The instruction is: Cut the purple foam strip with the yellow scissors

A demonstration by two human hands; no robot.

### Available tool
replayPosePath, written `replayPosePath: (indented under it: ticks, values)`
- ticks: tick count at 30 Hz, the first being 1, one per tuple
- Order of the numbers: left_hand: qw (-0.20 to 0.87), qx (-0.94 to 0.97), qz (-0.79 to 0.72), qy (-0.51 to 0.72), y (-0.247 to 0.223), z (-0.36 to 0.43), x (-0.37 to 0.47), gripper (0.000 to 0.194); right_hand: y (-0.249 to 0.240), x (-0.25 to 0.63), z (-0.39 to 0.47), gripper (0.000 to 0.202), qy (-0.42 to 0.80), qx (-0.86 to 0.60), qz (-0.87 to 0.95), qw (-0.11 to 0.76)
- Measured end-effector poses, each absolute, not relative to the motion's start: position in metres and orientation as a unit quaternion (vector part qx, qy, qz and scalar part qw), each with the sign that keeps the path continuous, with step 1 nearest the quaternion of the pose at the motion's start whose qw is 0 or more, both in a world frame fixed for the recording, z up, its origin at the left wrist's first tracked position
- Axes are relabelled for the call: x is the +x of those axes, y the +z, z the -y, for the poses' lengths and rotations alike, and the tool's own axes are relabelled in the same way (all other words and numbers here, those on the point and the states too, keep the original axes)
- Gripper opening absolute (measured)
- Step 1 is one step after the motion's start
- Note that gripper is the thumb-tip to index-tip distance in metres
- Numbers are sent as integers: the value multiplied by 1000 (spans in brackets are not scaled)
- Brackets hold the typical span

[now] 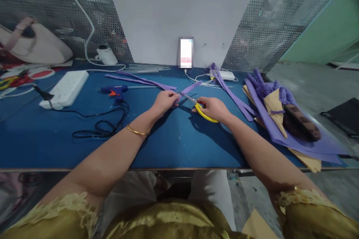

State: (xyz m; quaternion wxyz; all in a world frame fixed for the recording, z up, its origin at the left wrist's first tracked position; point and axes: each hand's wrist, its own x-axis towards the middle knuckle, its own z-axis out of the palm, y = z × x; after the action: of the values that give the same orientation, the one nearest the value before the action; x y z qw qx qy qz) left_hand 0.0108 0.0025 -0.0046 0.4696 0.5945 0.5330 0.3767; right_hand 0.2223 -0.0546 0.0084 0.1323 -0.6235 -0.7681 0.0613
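The left hand (165,101) pinches the near end of a thin, flat purple foam strip (190,88) that runs up and to the right across the middle of the blue felt-like counter (168,138). The right hand (213,109) is clenched through the glossy yellow plastic loops of a pair of scissors (198,105) with a red pivot. Their slim metal blades are parted and point left toward the strip, meeting it just beside the left fingertips.

A plain gold bangle (137,131) circles the left wrist, and both sleeves are gold fabric with lacy scalloped edges.

To the left lie a blue glue gun with an orange trigger (114,90), its black cord (101,127) coiled loosely, and a white rectangular power strip (66,89). More long purple foam strips (137,79) lie farther back, with another bundle (230,91) to the right.

At the right edge rests a bouquet of fuzzy purple lavender-like sprigs (263,86), wrapped in smooth purple sheet and tan kraft paper.

A smartphone (186,53) stands upright against a matte white board, flanked by perforated metal mesh. Its screen is blurred, so no writing can be read.
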Motion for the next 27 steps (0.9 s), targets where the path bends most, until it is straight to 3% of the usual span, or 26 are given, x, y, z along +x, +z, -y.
replayPosePath:
  ticks: [5, 12, 16, 21, 27]
  values:
    - [579, 509, -498, 398, -3, 4, 17, 7, 9, 222, 55, 36, 144, -601, 769, 163]
    - [633, 463, -485, 387, 7, 5, 14, 6, 15, 229, 58, 45, 441, -556, 669, 222]
    - [645, 470, -462, 387, 11, 8, 13, 9, 23, 234, 61, 49, 539, -546, 603, 219]
    - [649, 468, -460, 386, 10, 8, 12, 6, 25, 236, 61, 51, 562, -527, 597, 225]
    - [644, 452, -477, 392, 9, 8, 13, 6, 23, 228, 62, 55, 493, -559, 627, 226]
